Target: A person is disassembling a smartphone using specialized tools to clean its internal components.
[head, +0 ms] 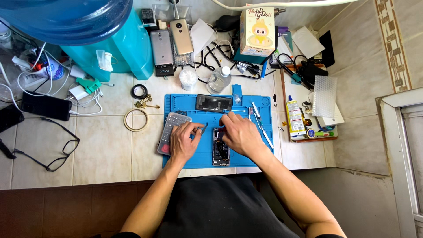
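Note:
An opened phone (220, 153) lies lengthwise on the blue work mat (246, 102), its insides showing. My left hand (184, 140) pinches a thin dark pointed tool (204, 128), its tip aimed toward the phone's top end. My right hand (240, 133) rests palm down on the mat beside the phone's upper right, fingers spread over its top edge. A detached dark phone panel (213, 102) lies at the mat's far side. A grey bit case (172, 130) sits by my left hand.
Tweezers and drivers (260, 121) lie on the mat's right. Tape rolls (136, 119), keys, glasses (57, 152), phones (171, 44), a clear bottle (219, 79), a teal water dispenser (119, 48), a box (257, 31), cables and a tray with a glue bottle (294, 117) crowd the tiled counter.

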